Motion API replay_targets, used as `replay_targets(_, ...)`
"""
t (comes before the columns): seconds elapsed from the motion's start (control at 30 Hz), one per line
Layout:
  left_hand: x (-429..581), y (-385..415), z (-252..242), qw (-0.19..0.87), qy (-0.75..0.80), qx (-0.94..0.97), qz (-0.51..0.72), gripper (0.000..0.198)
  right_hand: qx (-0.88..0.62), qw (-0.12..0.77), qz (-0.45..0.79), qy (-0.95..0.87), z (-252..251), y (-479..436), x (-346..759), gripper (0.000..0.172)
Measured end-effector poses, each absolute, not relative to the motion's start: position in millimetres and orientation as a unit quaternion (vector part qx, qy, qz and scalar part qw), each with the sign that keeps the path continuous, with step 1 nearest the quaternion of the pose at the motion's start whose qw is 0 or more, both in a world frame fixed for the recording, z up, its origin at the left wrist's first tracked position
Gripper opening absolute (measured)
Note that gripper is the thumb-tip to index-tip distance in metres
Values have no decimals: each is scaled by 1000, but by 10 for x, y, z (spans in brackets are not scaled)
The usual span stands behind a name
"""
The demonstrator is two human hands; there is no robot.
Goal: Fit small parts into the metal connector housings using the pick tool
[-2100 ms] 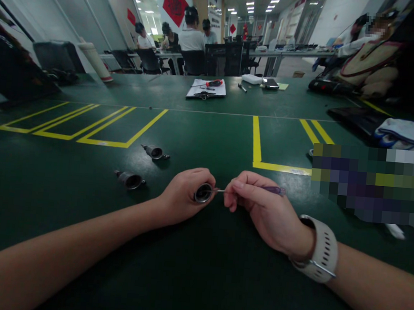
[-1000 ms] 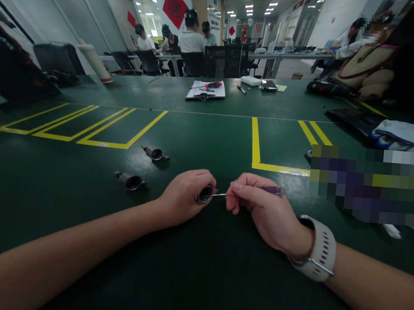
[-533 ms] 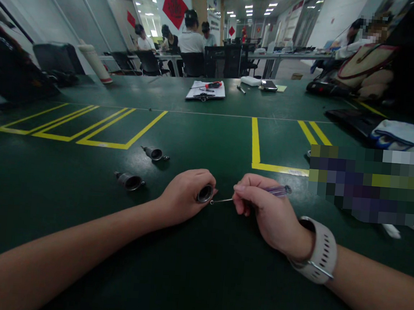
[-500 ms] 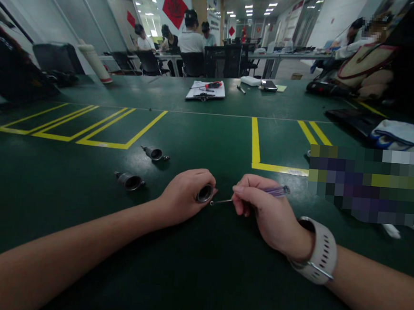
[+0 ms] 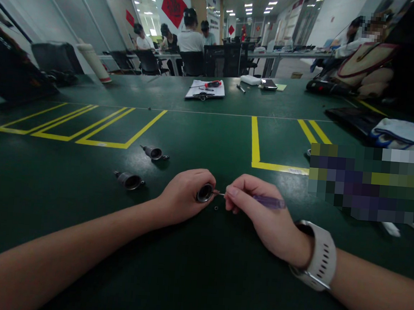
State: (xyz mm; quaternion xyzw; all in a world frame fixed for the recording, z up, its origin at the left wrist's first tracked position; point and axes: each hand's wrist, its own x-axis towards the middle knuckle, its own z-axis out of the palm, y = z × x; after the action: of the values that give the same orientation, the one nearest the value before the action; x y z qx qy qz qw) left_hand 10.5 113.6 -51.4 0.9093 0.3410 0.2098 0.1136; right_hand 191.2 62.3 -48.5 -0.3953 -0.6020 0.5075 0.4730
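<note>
My left hand (image 5: 180, 193) is wrapped round a hollow metal cylinder (image 5: 204, 193), its round open end facing me. In my right hand (image 5: 258, 211) is a slim screwdriver (image 5: 270, 202) with a see-through purple handle, held like a pen. Its thin shaft points left, the tip beside the cylinder's rim and my left fingertips; whether it touches is too small to tell. Just below, a tiny ring (image 5: 216, 208) lies on the green table. Two similar dark metal cups, one nearer (image 5: 132, 182) and one farther (image 5: 156, 154), lie left of my left hand.
Yellow tape (image 5: 257, 147) marks bays on the table (image 5: 197, 278). Farther back sit a clipboard (image 5: 204, 93) with a red-handled screwdriver (image 5: 213, 84), a phone (image 5: 269, 85) and a white case (image 5: 250, 80). White-and-blue gloves (image 5: 404, 132) and a blurred-out area are at right. People sit beyond.
The screwdriver tip has risen from beside the ring to the cylinder's rim, my right hand shifting slightly left. The ring now lies apart from the tip. My left hand stays put.
</note>
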Motion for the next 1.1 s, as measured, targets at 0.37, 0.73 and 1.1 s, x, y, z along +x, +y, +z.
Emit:
replay_targets(0.37,123,1124,-499,130,341,906,216,6,-377,442,498,-644,-439,601,1905,19)
replay_targets(0.73,85,1131,-522,120,316,921,194,7,-392,462,492,-625,-447,625,1878,20)
replay_targets(1.1,86,1125,-521,126,321,915,210,7,-375,481,576,-545,-457,640,1890,19)
